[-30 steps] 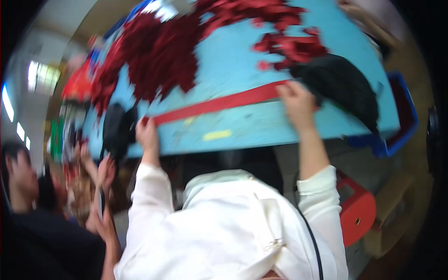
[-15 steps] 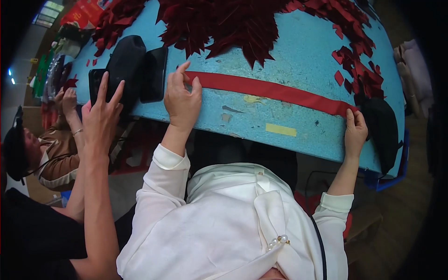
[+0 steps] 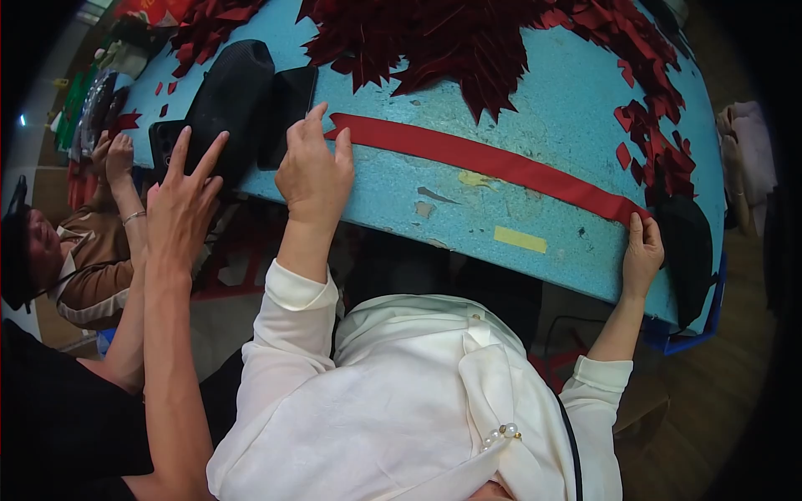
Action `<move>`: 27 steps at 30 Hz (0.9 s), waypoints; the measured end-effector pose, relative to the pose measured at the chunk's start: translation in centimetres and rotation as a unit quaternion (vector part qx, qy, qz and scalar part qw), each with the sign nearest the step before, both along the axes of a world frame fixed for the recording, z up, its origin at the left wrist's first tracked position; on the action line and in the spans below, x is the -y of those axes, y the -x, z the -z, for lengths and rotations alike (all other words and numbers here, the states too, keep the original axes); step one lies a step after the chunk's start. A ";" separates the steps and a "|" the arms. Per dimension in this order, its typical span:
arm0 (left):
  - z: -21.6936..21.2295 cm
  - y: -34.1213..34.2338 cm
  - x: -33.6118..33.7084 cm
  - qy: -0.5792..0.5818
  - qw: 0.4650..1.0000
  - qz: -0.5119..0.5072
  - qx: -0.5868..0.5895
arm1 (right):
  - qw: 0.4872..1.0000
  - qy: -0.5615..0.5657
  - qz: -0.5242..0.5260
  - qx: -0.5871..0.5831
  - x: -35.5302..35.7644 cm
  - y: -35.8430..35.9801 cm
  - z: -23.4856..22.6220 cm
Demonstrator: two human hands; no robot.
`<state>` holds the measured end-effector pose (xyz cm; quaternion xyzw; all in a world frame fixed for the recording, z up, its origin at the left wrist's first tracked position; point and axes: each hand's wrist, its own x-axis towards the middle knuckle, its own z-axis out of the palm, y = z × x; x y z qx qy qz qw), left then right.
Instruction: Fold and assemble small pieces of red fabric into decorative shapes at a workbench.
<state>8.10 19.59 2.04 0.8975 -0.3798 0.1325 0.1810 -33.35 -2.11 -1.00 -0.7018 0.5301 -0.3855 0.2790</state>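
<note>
A long red fabric strip (image 3: 493,163) lies stretched across the worn blue table (image 3: 468,213). My left hand (image 3: 313,171) presses flat on its left end, fingers spread. At the table's right edge, my right hand (image 3: 642,252) pinches the strip's right end. Both arms are in white sleeves. A pile of dark red fabric cut-outs (image 3: 443,42) covers the table beyond the strip.
A co-worker's raised hand (image 3: 182,209) with spread fingers hovers left of mine, near a black cap (image 3: 230,92) and a dark phone (image 3: 288,104). Another black cap (image 3: 689,250) sits by my right hand. Red scraps (image 3: 656,142) lie at the right. A seated person (image 3: 75,250) is far left.
The view swung from a tilted table to nearly level. My hands stay on the two ends of the strip, and the co-worker's hand has come up beside my left hand.
</note>
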 end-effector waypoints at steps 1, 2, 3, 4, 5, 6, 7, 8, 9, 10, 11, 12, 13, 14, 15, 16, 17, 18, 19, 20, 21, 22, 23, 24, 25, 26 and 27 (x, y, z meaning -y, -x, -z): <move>0.2 -0.3 0.3 -0.002 1.000 -0.003 0.009 | 1.000 -0.001 0.000 0.002 0.0 -0.1 -0.1; 0.3 -0.5 0.5 -0.004 1.000 -0.006 0.019 | 1.000 0.004 -0.003 0.002 -0.2 -0.3 -0.2; 0.3 -0.7 0.8 -0.005 1.000 -0.006 0.021 | 1.000 0.010 -0.005 0.003 -0.2 -0.4 -0.2; 0.2 -0.9 1.2 -0.044 0.999 -0.028 0.009 | 1.000 0.009 -0.004 0.003 -0.1 -0.3 -0.1; 0.2 -1.0 1.5 -0.084 0.995 -0.051 -0.002 | 1.000 0.008 -0.004 -0.003 -0.1 -0.1 0.0; 0.0 -1.1 1.8 -0.084 0.995 -0.050 -0.001 | 1.000 0.006 -0.004 -0.010 0.0 0.0 0.1; -0.3 -1.2 2.0 -0.096 0.994 -0.049 -0.005 | 1.000 0.005 -0.002 -0.009 0.0 -0.1 0.0; -0.5 -1.2 2.1 -0.109 0.993 -0.049 -0.009 | 1.000 0.009 -0.007 -0.006 -0.2 -0.3 -0.2; -0.7 -1.1 2.1 -0.110 0.993 -0.048 -0.007 | 1.000 0.014 -0.011 -0.002 -0.3 -0.5 -0.3; -0.9 -1.3 2.2 -0.099 0.994 -0.043 -0.011 | 1.000 0.013 -0.009 0.000 -0.3 -0.4 -0.4; -1.1 -1.4 2.3 -0.089 0.995 -0.037 -0.015 | 1.000 0.010 -0.008 -0.010 -0.3 -0.4 -0.4; -1.4 -1.4 2.2 -0.089 0.995 -0.036 -0.012 | 1.000 0.006 -0.007 -0.020 -0.3 -0.4 -0.5; -1.6 -1.3 2.1 -0.074 0.997 -0.031 -0.008 | 1.000 0.004 -0.005 -0.018 -0.4 -0.4 -0.5; -1.9 -1.1 2.0 -0.059 0.998 -0.025 -0.004 | 1.000 0.003 -0.008 -0.016 -0.5 -0.5 -0.6; -2.4 -0.8 2.1 -0.061 0.998 -0.023 -0.001 | 1.000 0.003 -0.012 -0.015 -0.5 -0.6 -0.7; -3.2 -0.4 2.3 -0.056 0.998 -0.010 -0.005 | 1.000 0.000 -0.010 -0.013 -0.5 -0.4 -0.6; -3.9 0.1 2.6 -0.051 0.999 0.005 -0.010 | 1.000 0.001 -0.008 -0.017 -0.5 -0.2 -0.5; -4.6 0.5 2.9 -0.053 0.999 0.009 -0.009 | 1.000 0.001 -0.005 -0.022 -0.4 0.0 -0.5; -5.5 1.0 3.0 -0.045 0.998 0.024 -0.025 | 1.000 -0.001 -0.003 -0.019 -0.4 -0.1 -0.5; -6.1 1.4 3.2 -0.036 0.998 0.040 -0.042 | 1.000 -0.001 -0.006 -0.010 -0.5 -0.3 -0.6; -6.6 1.8 3.4 -0.039 0.997 0.043 -0.040 | 1.000 -0.001 -0.009 -0.001 -0.5 -0.4 -0.6; -6.9 2.1 3.6 -0.028 0.996 0.069 -0.044 | 1.000 -0.003 -0.004 -0.001 -0.4 -0.3 -0.5; -7.1 2.4 4.0 -0.018 0.994 0.095 -0.049 | 1.000 0.001 -0.012 0.003 -0.3 -0.2 -0.4; -7.4 2.8 4.4 -0.020 0.994 0.101 -0.049 | 1.000 0.004 -0.020 0.006 -0.3 -0.1 -0.3; -7.8 3.3 4.7 -0.019 0.990 0.134 -0.050 | 1.000 0.003 -0.016 0.008 -0.3 -0.2 -0.3; -7.8 3.7 5.1 -0.018 0.984 0.168 -0.050 | 1.000 0.004 -0.015 -0.002 -0.3 -0.3 -0.4; -7.7 4.1 5.6 -0.020 0.984 0.171 -0.050 | 1.000 0.006 -0.014 -0.012 -0.4 -0.3 -0.5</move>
